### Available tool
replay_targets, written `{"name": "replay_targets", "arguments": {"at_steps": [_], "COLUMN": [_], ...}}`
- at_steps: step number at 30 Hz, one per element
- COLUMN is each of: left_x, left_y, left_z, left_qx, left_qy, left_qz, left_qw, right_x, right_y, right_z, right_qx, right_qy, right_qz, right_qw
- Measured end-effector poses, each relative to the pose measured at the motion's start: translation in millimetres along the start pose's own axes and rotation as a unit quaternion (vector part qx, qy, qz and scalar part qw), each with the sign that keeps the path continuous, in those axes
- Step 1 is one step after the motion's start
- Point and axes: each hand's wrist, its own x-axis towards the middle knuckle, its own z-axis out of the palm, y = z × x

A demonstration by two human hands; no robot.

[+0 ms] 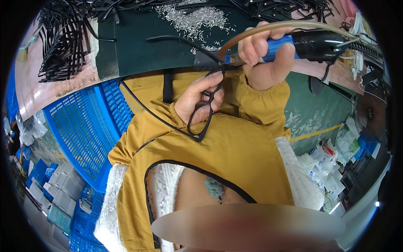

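My left hand (195, 96) grips a black eyeglass frame (208, 122) by its upper rim, below the bench edge. One temple reaches up-left from the frame's lower corner; the other extends left over the bench. In my right hand (270, 63) is an electric screwdriver (317, 44) with a blue and black body, fingers wrapped round its blue part. Its blue tip is at the frame's upper hinge; whether it touches a screw is too small to tell. A brownish tube (247, 31) arcs over my right hand toward the tip. Small silver screws (197, 21) lie scattered beyond.
Black temples (63, 42) are heaped at the bench's left, more dark parts (285, 10) at the back. A dark green mat (134, 46) covers the bench's middle. Below left stands a blue plastic basket (79, 122). At right are a fan (369, 111) and plastic bags (323, 168).
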Motion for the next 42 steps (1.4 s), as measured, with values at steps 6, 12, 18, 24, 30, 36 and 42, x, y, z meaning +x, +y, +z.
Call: {"name": "replay_targets", "arguments": {"at_steps": [6, 12, 18, 24, 30, 36, 42], "left_x": [3.6, -12.4, -15.3, -8.4, -16.7, -10.5, -10.4], "left_y": [0.5, 13.8, 43.1, 20.8, -2.9, -5.8, -5.8], "left_z": [2.3, 7.0, 12.6, 11.6, -5.3, -10.0, -14.4], "left_qx": [0.01, 0.058, 0.152, 0.369, 0.528, 0.537, 0.535], "left_qy": [-0.007, -0.031, -0.091, -0.085, 0.033, 0.036, 0.031], "left_qz": [0.008, 0.049, 0.31, 0.523, 0.522, 0.57, 0.566], "left_qw": [1.0, 0.997, 0.934, 0.764, 0.669, 0.621, 0.626], "right_x": [1.7, 27.2, 31.4, 42.6, 50.4, 20.5, 32.8], "right_y": [-2.2, -3.3, 3.3, 0.1, 4.0, -11.5, 2.0], "right_z": [-8.7, -32.8, -51.2, -41.5, -33.6, -34.8, -17.6], "right_qx": [-0.01, -0.021, -0.048, -0.04, 0.116, -0.011, -0.051], "right_qy": [-0.03, 0.094, 0.092, 0.086, 0.043, -0.012, -0.009], "right_qz": [0.028, -0.055, -0.058, -0.038, -0.033, 0.044, 0.059], "right_qw": [0.999, 0.994, 0.993, 0.995, 0.992, 0.999, 0.997]}}
